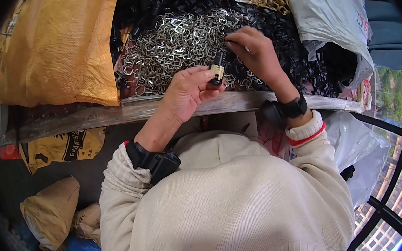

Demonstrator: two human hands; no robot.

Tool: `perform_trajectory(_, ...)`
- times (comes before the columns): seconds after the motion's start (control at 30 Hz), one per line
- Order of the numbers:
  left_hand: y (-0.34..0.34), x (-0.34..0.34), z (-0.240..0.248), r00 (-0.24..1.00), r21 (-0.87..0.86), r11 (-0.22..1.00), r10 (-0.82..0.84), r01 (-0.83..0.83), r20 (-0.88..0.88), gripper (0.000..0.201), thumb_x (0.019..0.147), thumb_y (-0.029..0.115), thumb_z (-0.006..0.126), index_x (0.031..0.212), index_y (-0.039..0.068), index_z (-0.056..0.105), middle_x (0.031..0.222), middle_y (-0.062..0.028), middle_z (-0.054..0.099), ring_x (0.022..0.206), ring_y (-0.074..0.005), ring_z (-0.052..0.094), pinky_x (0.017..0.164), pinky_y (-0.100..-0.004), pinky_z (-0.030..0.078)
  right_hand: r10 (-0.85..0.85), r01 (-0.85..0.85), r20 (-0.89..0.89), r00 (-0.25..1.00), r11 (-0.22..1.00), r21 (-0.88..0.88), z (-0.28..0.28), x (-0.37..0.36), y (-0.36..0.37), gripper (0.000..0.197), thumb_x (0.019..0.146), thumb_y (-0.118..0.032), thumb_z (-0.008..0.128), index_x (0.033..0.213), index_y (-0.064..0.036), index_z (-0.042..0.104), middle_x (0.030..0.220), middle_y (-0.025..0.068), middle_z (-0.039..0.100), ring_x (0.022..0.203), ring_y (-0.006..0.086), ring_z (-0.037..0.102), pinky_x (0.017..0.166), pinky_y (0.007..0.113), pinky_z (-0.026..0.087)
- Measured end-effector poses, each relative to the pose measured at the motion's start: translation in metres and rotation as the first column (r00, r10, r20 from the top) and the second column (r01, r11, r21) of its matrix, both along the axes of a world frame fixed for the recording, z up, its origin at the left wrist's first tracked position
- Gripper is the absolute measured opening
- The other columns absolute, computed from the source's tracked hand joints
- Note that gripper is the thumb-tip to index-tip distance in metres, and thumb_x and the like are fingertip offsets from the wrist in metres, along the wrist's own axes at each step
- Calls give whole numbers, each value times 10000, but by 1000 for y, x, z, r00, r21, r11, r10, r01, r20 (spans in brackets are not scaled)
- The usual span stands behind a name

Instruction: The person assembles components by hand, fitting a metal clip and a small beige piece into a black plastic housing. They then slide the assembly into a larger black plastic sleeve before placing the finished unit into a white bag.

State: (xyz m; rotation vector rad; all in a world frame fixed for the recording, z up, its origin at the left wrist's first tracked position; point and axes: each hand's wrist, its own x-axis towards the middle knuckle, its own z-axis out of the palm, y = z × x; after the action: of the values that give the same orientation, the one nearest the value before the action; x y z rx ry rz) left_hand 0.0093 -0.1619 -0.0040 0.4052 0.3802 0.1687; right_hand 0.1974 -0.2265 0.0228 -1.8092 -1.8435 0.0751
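Left hand (189,89) fingers pinch black clip part (217,69); right hand (251,48) fingers close narrow on metal ring pile (174,46); keep part steady, seat ring squarely.

metal clips (169,51) on table (113,113), sack (53,47) left

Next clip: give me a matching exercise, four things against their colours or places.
Things:
1. woven sack
2. metal clips
3. left hand
4. plastic bag

Descriptions:
A. silver pile on the table
B. white, at the table's right end
C. holds a small black and cream part
D. orange, at the table's left end

Pairs: 1-D, 2-A, 3-C, 4-B
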Motion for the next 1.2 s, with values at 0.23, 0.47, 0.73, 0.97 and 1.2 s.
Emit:
perform_trajectory(0.23,-8,8,10,983,82,984,165,-158,-77,208,779,93,526,950,-24,522,863,-114,583,738,-178,591,652,-239,504,-132,61,-911,390,991,-118,18,-50,-29,189,808,-37,498,988,20,512,735,-21,517,615,9,448,534,141,363)
perform_trajectory(0.47,-12,7,4,981,95,981,176,-169,-78,216,770,41,535,979,-8,511,880,-98,580,770,-168,585,688,-277,503,-201,183,-637,744,979,-95,10,-63,-36,200,762,-69,561,951,-7,542,705,47,547,624,64,527,525,195,420)
perform_trajectory(0.73,-7,5,3,996,79,996,49,-43,-74,191,787,83,529,953,-12,528,875,-88,573,766,-143,569,700,-274,491,-95,148,-464,881,986,79,3,-62,-36,169,721,-84,592,872,-16,553,695,93,546,559,186,539,504,247,424)
perform_trajectory(0.97,-4,5,4,991,137,987,-69,84,-113,184,801,136,508,902,-15,538,796,-84,576,696,-130,570,631,-235,487,-38,101,-335,941,980,173,-5,-54,-41,230,653,-102,655,852,-25,570,680,85,543,537,207,506,498,280,413)
perform_trajectory(1.2,-7,5,10,985,252,965,-30,73,-171,218,793,176,474,846,-25,540,723,-90,575,612,-125,560,546,-212,469,-441,491,-256,860,851,183,9,17,-91,132,687,-72,617,809,-40,579,674,50,556,558,126,517,509,229,414)
